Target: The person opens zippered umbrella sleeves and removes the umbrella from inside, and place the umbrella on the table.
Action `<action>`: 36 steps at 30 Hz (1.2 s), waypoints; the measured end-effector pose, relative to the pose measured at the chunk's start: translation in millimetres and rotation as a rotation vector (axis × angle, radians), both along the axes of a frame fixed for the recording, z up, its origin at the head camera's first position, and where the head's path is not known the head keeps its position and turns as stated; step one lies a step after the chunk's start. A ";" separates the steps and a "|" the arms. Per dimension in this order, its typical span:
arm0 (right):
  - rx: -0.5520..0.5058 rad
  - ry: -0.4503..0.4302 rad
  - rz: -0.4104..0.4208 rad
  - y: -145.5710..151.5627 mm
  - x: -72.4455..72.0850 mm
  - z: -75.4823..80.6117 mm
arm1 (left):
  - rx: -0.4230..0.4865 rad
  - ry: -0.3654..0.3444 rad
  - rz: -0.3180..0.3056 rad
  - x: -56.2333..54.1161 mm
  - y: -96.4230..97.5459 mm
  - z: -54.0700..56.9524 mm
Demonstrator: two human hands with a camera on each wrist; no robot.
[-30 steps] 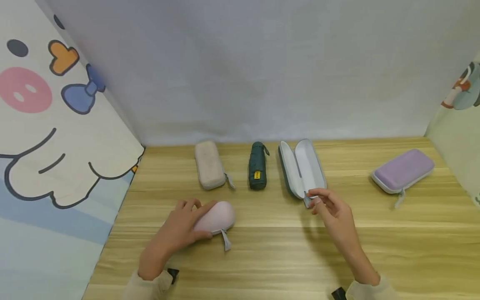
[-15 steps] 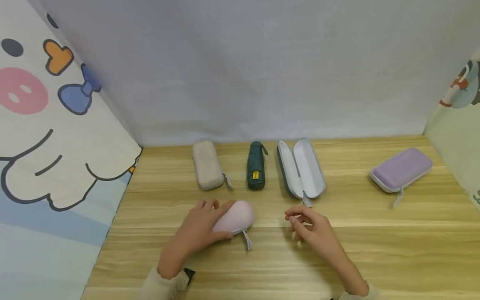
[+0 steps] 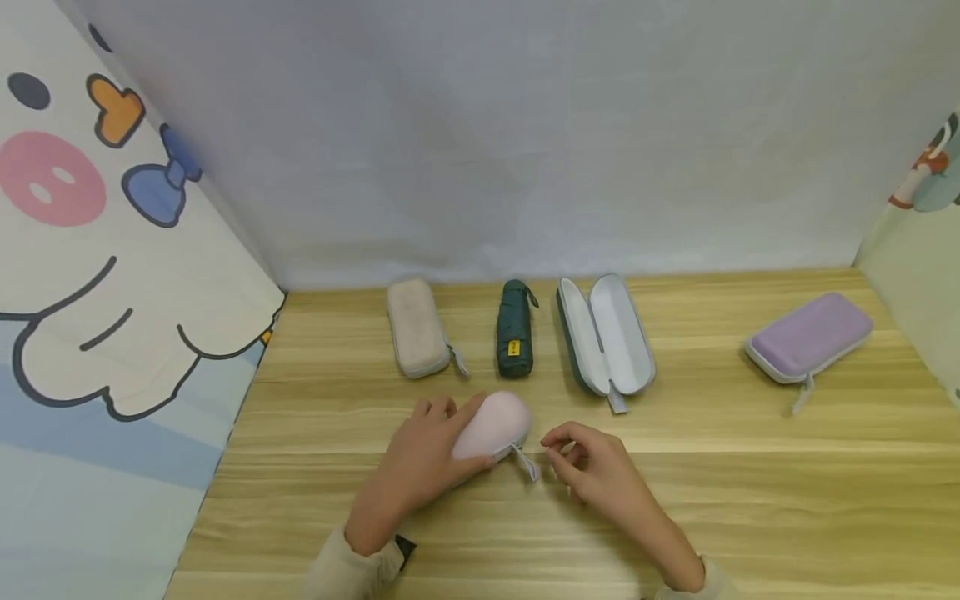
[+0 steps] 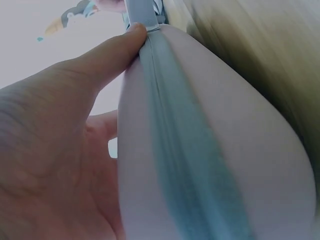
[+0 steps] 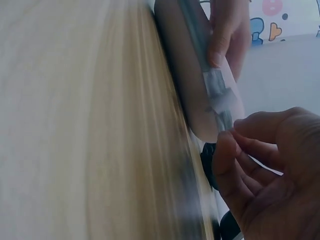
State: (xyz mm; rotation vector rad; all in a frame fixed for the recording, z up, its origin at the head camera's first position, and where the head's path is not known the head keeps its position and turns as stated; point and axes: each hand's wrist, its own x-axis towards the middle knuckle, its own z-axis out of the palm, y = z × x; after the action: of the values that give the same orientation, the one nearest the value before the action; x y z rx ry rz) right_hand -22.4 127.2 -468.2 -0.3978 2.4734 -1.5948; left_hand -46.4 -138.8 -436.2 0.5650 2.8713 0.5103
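Note:
My left hand [image 3: 416,458] grips a pale pink zippered glasses case [image 3: 497,423] near the middle of the wooden table. Its thumb [image 4: 112,57] lies along the case's side, reaching the zip's end in the left wrist view. A grey fabric zip pull [image 3: 527,463] hangs from the case's right end. Just to the right of that pull is my right hand [image 3: 600,471], fingers bent and thumb and index fingertips close together, with a small gap to the pull in the head view. In the right wrist view those fingertips overlap the pull's end [image 5: 225,119].
Along the back of the table lie a beige zip case [image 3: 417,329], a folded dark green umbrella [image 3: 514,329] and an unzipped, spread dark green case [image 3: 622,342] with a white lining. A purple zip case [image 3: 812,336] lies far right. Printed cloth panels stand at both sides.
My left hand has slid the pink case to the right. My right hand has come away from the dark green case's zip pull, moving left and nearer to the pink case's pull.

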 end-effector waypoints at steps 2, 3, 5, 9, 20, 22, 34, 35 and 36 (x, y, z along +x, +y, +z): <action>0.040 0.034 -0.009 -2.9 -0.5 -1.1 | -0.009 -0.006 0.002 -0.5 3.5 -0.1; 0.059 0.049 -0.014 -4.1 -0.7 -2.0 | -0.011 -0.009 0.002 -0.6 5.1 -0.1; 0.104 0.084 -0.025 -6.3 -1.2 -3.5 | -0.019 -0.017 0.002 -0.5 8.4 -0.2; 0.150 0.112 -0.028 -9.5 -1.5 -6.3 | -0.014 -0.036 0.002 0.2 14.8 0.9; 0.193 0.123 -0.087 -14.5 -4.1 -5.8 | -0.016 -0.031 0.001 -0.8 21.4 1.6; 0.191 0.125 -0.086 -15.3 -4.1 -6.2 | -0.015 -0.028 0.003 -0.5 21.6 1.7; 0.200 0.188 -0.138 -19.0 -1.4 -8.2 | 0.003 0.034 0.002 4.1 25.1 2.9; 0.205 0.199 -0.138 -18.6 -1.2 -8.6 | -0.002 0.037 0.001 4.2 25.2 2.8; 0.213 0.213 -0.137 -18.2 -0.9 -9.1 | -0.005 0.039 0.000 4.3 25.1 2.7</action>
State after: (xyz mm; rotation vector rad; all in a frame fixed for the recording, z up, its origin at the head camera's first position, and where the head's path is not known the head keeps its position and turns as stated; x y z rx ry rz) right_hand -23.3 109.0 -477.2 -0.3914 2.8535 -1.3780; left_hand -42.0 -113.7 -433.5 0.5803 2.9090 0.4980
